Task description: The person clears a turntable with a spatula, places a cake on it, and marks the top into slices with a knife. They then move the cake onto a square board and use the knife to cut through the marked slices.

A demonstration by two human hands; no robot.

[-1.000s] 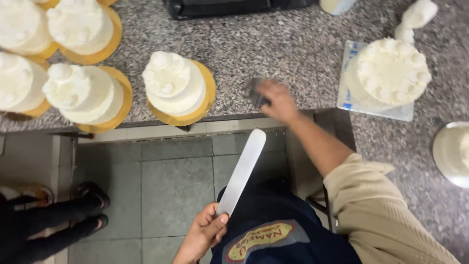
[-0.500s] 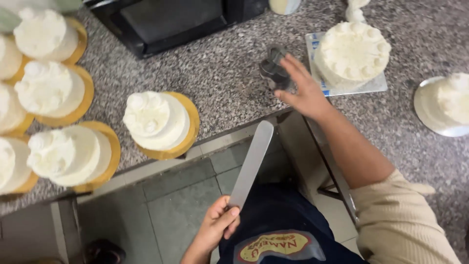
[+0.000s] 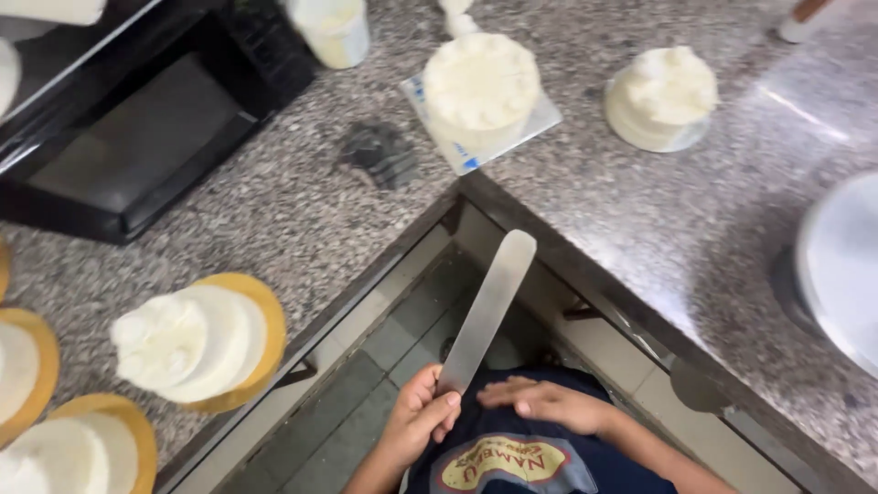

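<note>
Head view: cakes (image 3: 480, 87) around spatula (image 3: 489, 306).

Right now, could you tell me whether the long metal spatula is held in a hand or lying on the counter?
Held: the left hand grips the spatula by its lower end, blade angled up over the floor, off the granite counter.
</note>
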